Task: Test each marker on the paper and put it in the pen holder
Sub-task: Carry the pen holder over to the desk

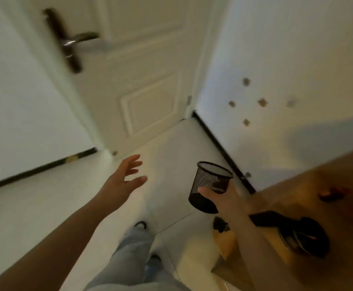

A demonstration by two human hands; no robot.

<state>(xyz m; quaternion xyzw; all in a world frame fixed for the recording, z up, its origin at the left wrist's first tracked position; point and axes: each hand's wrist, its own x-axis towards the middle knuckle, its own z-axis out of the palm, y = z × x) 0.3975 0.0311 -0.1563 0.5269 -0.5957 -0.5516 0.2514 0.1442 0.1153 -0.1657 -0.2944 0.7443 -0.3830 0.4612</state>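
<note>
A black mesh pen holder [210,181] is tilted in the air above the white floor, and my right hand [221,198] grips its lower part. I cannot see anything inside it. My left hand [123,177] is stretched forward over the floor with fingers spread, holding nothing. No markers or paper can be made out; a blurred red and dark object [333,194] lies on the wooden table at the right.
A white door [142,85] with a dark handle [70,40] stands ahead, with white walls on both sides. A wooden table [310,185] at the right carries a black object [301,234]. My jeans-clad legs [133,253] are below.
</note>
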